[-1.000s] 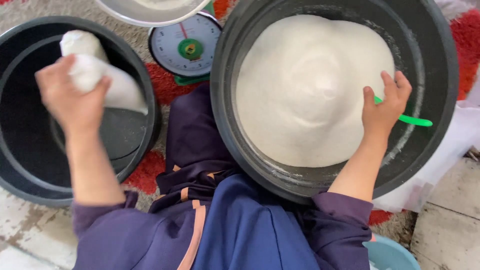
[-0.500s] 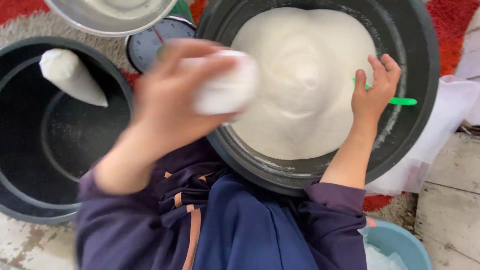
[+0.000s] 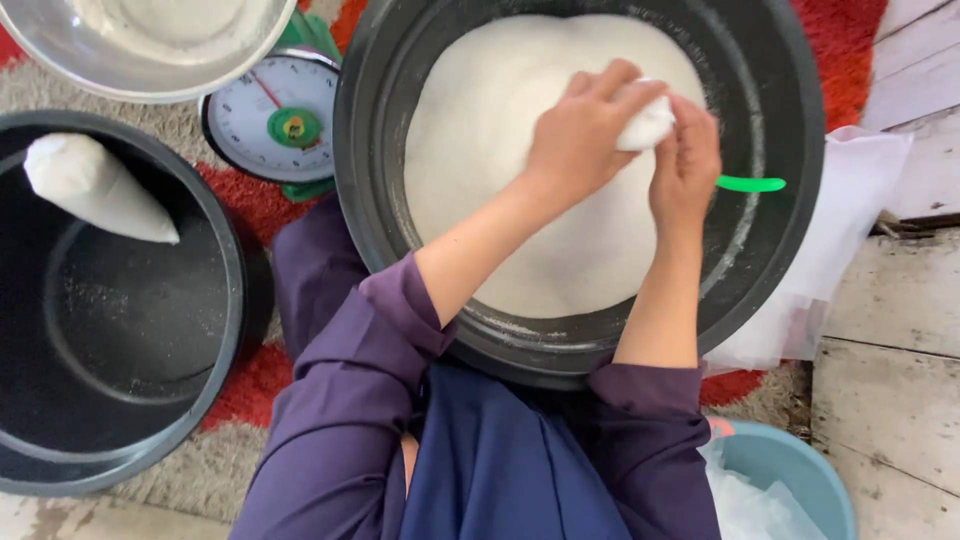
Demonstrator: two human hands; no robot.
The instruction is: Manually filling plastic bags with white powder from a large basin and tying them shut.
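My left hand (image 3: 580, 130) and right hand (image 3: 685, 160) meet at upper centre of the frame, fingers of both closed on a small white bag (image 3: 645, 125) held between them, directly above the white powder heaped in the dark tub (image 3: 790, 200).

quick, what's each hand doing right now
Left hand: closed on a small white bag over the white powder.
Right hand: fingers curled on the same bag.

white cone bag (image 3: 95, 190) — left tub (image 3: 215, 330), round scale dial (image 3: 280, 115)
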